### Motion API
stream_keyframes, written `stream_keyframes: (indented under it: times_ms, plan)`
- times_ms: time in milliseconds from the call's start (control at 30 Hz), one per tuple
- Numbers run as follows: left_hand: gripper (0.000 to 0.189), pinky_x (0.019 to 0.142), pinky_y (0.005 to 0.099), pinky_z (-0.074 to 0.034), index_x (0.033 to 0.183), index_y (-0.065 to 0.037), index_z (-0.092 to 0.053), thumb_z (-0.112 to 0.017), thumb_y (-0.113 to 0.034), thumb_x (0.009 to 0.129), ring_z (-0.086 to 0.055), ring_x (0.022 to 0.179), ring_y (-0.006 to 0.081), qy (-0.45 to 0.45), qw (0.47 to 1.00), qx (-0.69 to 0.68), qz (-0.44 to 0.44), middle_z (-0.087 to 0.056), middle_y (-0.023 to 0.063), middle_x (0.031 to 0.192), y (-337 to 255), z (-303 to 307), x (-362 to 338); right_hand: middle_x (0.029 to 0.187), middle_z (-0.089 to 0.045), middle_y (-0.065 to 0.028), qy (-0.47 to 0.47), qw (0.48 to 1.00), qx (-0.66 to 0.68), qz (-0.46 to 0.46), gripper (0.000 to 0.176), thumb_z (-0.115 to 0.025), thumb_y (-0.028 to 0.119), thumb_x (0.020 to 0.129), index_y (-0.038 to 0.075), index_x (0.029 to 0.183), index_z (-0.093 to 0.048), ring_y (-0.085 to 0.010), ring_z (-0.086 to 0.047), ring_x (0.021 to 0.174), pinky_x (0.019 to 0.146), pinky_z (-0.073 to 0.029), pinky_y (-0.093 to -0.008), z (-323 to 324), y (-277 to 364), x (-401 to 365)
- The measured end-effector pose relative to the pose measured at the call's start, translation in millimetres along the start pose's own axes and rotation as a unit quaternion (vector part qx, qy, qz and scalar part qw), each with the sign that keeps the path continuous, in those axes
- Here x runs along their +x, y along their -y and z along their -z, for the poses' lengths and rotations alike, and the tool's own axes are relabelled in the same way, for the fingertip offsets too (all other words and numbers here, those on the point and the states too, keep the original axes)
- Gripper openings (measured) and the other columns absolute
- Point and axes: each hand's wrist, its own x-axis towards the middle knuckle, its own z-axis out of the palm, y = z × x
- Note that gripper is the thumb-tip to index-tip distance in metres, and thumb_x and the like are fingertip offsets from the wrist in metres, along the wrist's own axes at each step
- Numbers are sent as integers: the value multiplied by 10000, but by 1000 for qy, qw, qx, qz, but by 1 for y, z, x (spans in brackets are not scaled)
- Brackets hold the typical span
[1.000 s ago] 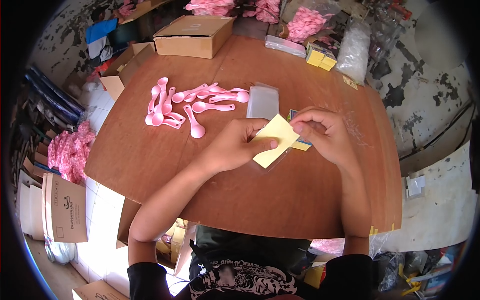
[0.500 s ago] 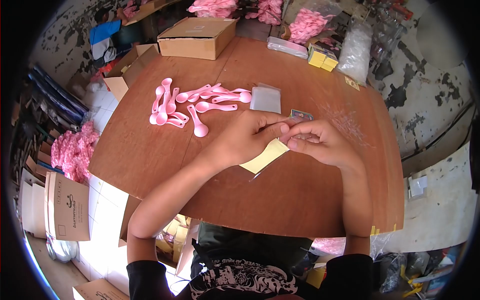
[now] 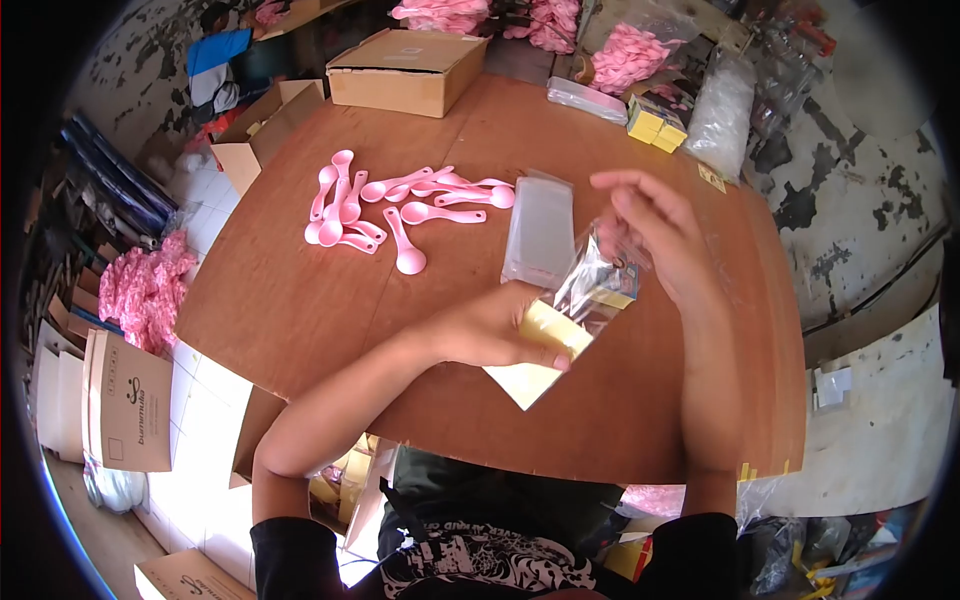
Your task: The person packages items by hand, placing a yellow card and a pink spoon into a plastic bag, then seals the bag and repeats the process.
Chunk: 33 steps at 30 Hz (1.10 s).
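The left hand [image 3: 495,335] was clamped on a yellow card [image 3: 545,345], thumb on top, holding it just above the brown surface [image 3: 300,300] near the front edge. The card's upper end sat inside a clear plastic bag [image 3: 585,285], which rose at a tilt toward the right hand [image 3: 655,235]. That hand was at the bag's mouth with its fingers loosely spread; whether it pinched the film could not be told. A small printed packet [image 3: 620,288] showed at the bag, inside or behind it unclear. Just beyond lay a stack of clear bags [image 3: 540,230], and left of that a scatter of pink spoons [image 3: 400,205]. A closed cardboard box [image 3: 405,70] and yellow boxes [image 3: 655,122] stood at the far edge, well apart from both hands.
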Motion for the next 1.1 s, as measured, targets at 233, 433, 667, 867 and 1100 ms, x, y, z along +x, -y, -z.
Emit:
stream_keyframes:
  times_ms: [233,433,667,867,1100]
  plan:
    - [338,683,254,-505,1060,-36,-624,-796,-195,816,-615,785,72,59,998,-15,8,-667,2,868,-9,2,-8,846,-691,-101,50,877,-450,161,234,-745,251,781,73,932,-733,-237,-658,803,716,-517,-357,-68,-86,102]
    - [351,682,248,-499,1080,-28,-624,-795,-188,819,-606,782,63,34,997,-61,-10,-670,0,874,-9,3,-9,952,-681,-113,31,727,-646,231,174,-673,224,813,82,906,-717,-292,-629,937,747,-522,-426,-105,-121,125]
    - [310,696,253,-494,1066,-32,-646,-782,-188,835,-590,805,53,-43,997,-45,-34,-664,-16,892,-7,5,-7,683,-621,-81,-55,916,-349,192,206,-602,187,939,-10,982,-644,-232,-589,572,565,-474,-359,-36,-75,75]
    - [309,706,261,-492,1100,-19,-650,-763,-150,845,-595,822,56,-163,986,-10,45,-674,-10,936,-11,8,-4,700,-541,9,-163,979,-100,68,140,-594,132,964,8,1020,-626,-73,-510,587,531,-436,-235,34,-5,17]
    - [313,695,267,-500,1066,-19,-669,-782,-182,824,-623,796,81,-154,983,55,85,-693,12,885,-10,14,-3,769,-582,-14,-54,996,35,67,186,-601,166,972,-7,1034,-633,-60,-522,588,531,-443,-211,59,-6,-5]
